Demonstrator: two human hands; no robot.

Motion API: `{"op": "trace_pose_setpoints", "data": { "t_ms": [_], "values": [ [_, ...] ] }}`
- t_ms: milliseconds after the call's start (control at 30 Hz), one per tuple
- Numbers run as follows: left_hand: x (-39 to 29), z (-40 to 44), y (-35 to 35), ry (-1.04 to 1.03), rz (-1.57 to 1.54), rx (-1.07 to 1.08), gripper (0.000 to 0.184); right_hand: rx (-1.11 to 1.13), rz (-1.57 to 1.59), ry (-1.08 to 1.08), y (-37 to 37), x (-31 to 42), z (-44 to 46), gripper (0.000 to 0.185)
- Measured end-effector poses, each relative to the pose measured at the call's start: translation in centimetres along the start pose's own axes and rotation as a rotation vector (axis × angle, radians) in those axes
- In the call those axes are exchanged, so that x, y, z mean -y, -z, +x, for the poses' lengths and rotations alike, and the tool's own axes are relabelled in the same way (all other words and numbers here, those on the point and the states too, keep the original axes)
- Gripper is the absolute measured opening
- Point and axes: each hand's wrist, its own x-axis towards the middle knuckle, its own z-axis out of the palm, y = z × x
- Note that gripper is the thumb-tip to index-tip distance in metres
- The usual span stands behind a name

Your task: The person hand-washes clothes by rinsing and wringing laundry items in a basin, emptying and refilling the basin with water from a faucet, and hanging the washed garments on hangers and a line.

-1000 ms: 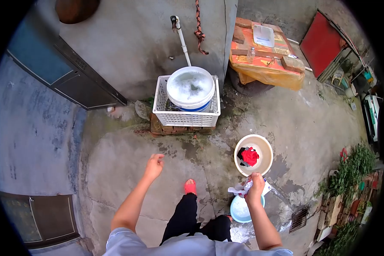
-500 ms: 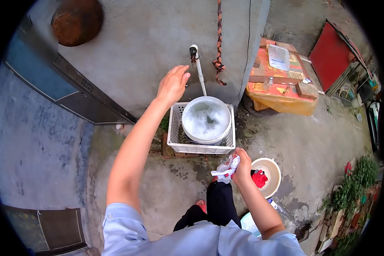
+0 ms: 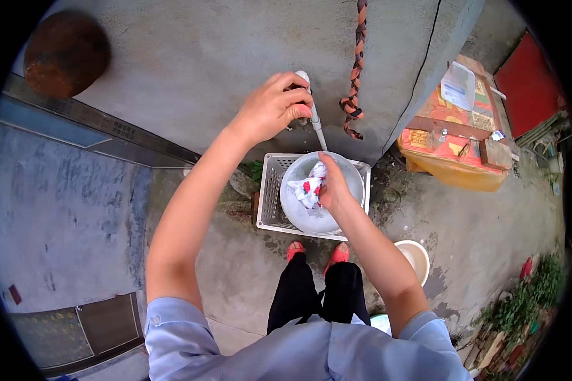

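Observation:
My left hand (image 3: 274,106) is closed on the tap, its fingers hiding most of the handle. The tap sits at the top of a white pipe (image 3: 319,130) along the wall. My right hand (image 3: 337,187) grips a wet-looking white cloth with red patches (image 3: 308,190). That cloth is bunched up and hangs over the white bucket (image 3: 327,229), which holds cloudy, sudsy water. The bucket stands inside a white plastic crate (image 3: 271,197) under the tap.
A cream basin (image 3: 418,259) stands on the ground at right, partly behind my forearm. Beyond it, a covered table (image 3: 451,149) holds a clear plastic box (image 3: 458,86) and a brick. A braided rope (image 3: 359,57) hangs on the wall. Plants (image 3: 534,295) grow at far right.
My left hand has moved up and right onto the tap and closed. My right hand has carried the cloth from beside the crate to over the bucket. The view has shifted.

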Motion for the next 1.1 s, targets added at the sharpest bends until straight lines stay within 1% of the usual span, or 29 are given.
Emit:
{"op": "trace_pose_setpoints", "data": {
  "t_ms": [33,67,100,200,233,267,300,367,400,433,467,500,567,600,633,667,700,733,767,800,833,867,900,967,1000,1067,1100],
  "values": [
    [-0.3,0.3,-0.4,-0.005,0.047,-0.079,0.025,0.037,0.003,-0.025,-1.0,0.2,1.5,0.031],
    [-0.3,0.6,-0.7,-0.005,0.033,-0.073,0.025,0.073,0.006,-0.048,-2.0,0.2,2.9,0.031],
    [-0.3,0.9,-0.9,0.017,0.051,-0.096,0.028,0.039,0.015,-0.055,-3.2,0.3,3.9,0.033],
    [-0.4,1.5,-1.4,0.059,0.090,-0.129,0.031,0.161,0.059,0.025,-4.9,0.3,7.7,0.026],
    [-0.2,1.6,-1.7,0.094,0.127,-0.148,0.033,0.146,0.065,0.039,-5.3,0.3,9.0,0.026],
    [0.0,1.6,-2.0,0.087,0.108,-0.146,0.033,0.176,0.071,0.077,-5.6,0.0,10.1,0.028],
    [0.2,1.5,-2.2,0.094,0.074,-0.166,0.034,0.209,0.071,0.114,-6.3,0.1,10.1,0.031],
    [1.2,1.3,-2.4,0.094,0.038,-0.190,0.036,0.204,0.057,0.170,-7.2,0.5,9.9,0.032],
    [1.7,0.9,-2.6,0.100,-0.093,-0.266,0.039,0.207,0.049,0.213,-7.9,0.4,9.4,0.034],
    [2.2,0.2,-2.9,0.107,-0.225,-0.339,0.042,0.164,0.031,0.198,-7.9,0.4,9.3,0.029],
    [3.1,-0.9,-3.5,0.160,-0.276,-0.489,0.045,0.085,-0.013,0.207,-7.9,0.2,9.3,0.026],
    [4.0,-2.6,-4.5,0.214,-0.326,-0.638,0.048,0.064,-0.063,0.193,-7.3,0.1,9.8,0.026],
    [4.6,-6.9,-9.2,0.794,-0.738,-0.718,0.042,0.041,-0.103,0.189,-6.2,0.8,10.6,0.027],
    [5.3,-9.0,-13.2,1.116,-1.081,-0.682,0.044,0.109,0.004,0.175,-5.8,1.1,10.5,0.024],
    [5.5,-10.7,-15.5,1.524,-1.432,-0.347,0.048,0.178,0.106,0.157,-5.7,1.1,10.4,0.021],
    [3.3,-9.4,-14.2,1.697,-1.683,-0.343,0.053,0.172,0.104,0.157,-6.2,0.9,9.4,0.021],
    [2.7,-10.1,-15.1,1.416,-2.119,-0.411,0.050,0.026,0.060,0.290,-7.1,0.7,7.6,0.018],
    [3.4,-10.5,-17.4,1.223,-2.333,-0.462,0.045,-0.126,0.021,0.426,-7.4,0.2,6.3,0.015],
    [4.8,-10.9,-20.0,1.219,-2.441,-0.487,0.044,-0.231,-0.340,0.647,-6.5,-1.1,5.9,0.014],
    [5.8,-10.7,-21.8,1.219,-2.550,-0.512,0.046,-0.347,-0.942,1.160,-5.4,-2.6,4.9,0.014],
    [6.4,-10.5,-22.0,1.122,-2.403,-0.309,0.043,-0.282,-1.072,1.277,-5.2,-4.5,3.1,0.013],
    [5.8,-9.5,-21.5,1.123,-2.415,-0.293,0.043,-0.209,-1.204,1.390,-5.5,-5.7,2.2,0.011],
    [4.6,-8.3,-19.9,1.103,-2.362,-0.270,0.040,-0.222,-1.209,1.384,-5.4,-5.4,2.7,0.011],
    [3.4,-7.6,-19.6,1.087,-2.300,-0.246,0.037,-0.494,-1.273,1.377,-5.5,-3.7,5.8,0.018],
    [3.0,-7.5,-20.4,1.090,-2.207,-0.292,0.036,-0.494,-1.265,1.374,-4.7,-2.0,8.1,0.018],
    [2.7,-7.8,-22.1,1.091,-2.023,-0.369,0.039,-0.725,-1.064,1.221,-2.3,1.3,11.7,0.015],
    [3.3,-8.3,-22.9,1.155,-1.961,-0.318,0.038,-0.729,-1.058,1.216,-2.6,0.0,10.6,0.015]
  ]
}}
